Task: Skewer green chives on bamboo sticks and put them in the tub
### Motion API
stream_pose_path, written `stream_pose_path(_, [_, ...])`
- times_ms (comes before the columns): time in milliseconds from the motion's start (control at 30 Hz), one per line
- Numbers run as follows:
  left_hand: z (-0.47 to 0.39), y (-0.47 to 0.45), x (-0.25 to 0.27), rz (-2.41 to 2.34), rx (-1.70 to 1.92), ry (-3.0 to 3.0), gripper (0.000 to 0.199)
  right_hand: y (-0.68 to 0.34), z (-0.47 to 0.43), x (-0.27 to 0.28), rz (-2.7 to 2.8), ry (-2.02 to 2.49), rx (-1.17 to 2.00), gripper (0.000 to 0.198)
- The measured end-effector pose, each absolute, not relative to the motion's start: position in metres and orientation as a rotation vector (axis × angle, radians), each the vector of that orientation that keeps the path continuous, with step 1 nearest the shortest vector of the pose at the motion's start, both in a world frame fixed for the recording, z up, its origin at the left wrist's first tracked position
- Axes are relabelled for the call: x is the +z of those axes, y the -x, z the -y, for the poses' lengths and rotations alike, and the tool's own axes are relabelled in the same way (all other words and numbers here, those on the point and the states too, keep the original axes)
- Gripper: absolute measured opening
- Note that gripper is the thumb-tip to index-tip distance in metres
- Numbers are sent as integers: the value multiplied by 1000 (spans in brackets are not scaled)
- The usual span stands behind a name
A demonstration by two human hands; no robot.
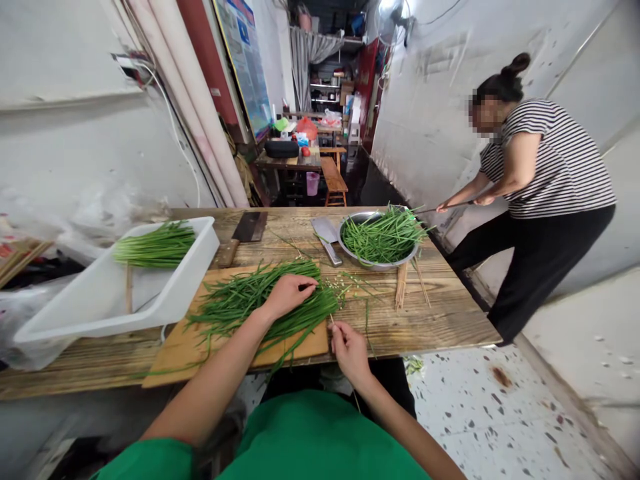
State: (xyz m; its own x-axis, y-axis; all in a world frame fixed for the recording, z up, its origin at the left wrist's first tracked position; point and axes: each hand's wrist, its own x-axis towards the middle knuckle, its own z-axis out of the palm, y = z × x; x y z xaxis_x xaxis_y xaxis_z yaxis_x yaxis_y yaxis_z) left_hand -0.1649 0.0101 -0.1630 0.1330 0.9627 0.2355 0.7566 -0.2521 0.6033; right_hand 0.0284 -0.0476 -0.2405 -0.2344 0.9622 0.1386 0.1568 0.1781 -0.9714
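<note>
A heap of long green garlic chives (235,300) lies across a wooden cutting board (170,357). My left hand (290,297) rests on top of the heap, its fingers curled around some stalks and the thumb near the index finger. At the cut ends of the stalks, my right hand (350,350) pinches a thin wooden skewer (332,321), whose tip points at the bunch and whose tail runs down below the palm. Small pale cut bits are scattered on the table just beyond the right hand.
A metal bowl (373,265) of chives, a cleaver (250,227), a metal-handled knife (326,233) and loose skewers (401,287) lie along the wooden table (450,320). At left stands a white tray (185,293) with more chives. A person (545,160) bends at right, holding a long handle.
</note>
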Motion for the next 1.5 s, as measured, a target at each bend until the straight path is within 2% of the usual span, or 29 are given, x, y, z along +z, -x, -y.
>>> stream_pose_path(1000, [-5,154,-165,-1671,956,-1966,15,-27,48,-240,1564,1094,1185,31])
stream_pose_path(1500, [-5,156,-167,-1622,954,-2036,20,-28,49,-242,1590,1112,1140,32])
